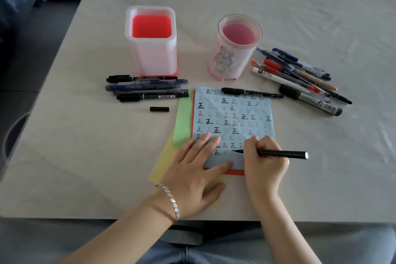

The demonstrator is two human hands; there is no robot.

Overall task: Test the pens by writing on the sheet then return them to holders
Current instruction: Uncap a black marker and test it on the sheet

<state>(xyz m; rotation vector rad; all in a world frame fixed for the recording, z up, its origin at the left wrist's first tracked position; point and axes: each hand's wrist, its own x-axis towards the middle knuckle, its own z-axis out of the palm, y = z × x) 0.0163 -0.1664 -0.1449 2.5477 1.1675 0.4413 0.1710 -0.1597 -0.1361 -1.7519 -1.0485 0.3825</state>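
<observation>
A blue sheet [246, 111] covered with rows of written characters lies before me on top of red, green and yellow sheets. My right hand [264, 161] grips a black pen [282, 153] with its tip touching the sheet's lower part. My left hand [192, 169] rests flat on the sheet's lower left corner, fingers straight. The pen's black cap [159, 109] lies loose to the left. A square white holder [151, 40] with a red bottom and a round pink holder [234, 47] stand behind the sheet; no pens show in either.
A row of dark pens [147, 90] lies in front of the square holder. A mixed pile of pens and a thick marker [300, 77] lies right of the round holder. One black pen [251, 93] rests across the sheet's top edge. The table's near edge runs under my forearms.
</observation>
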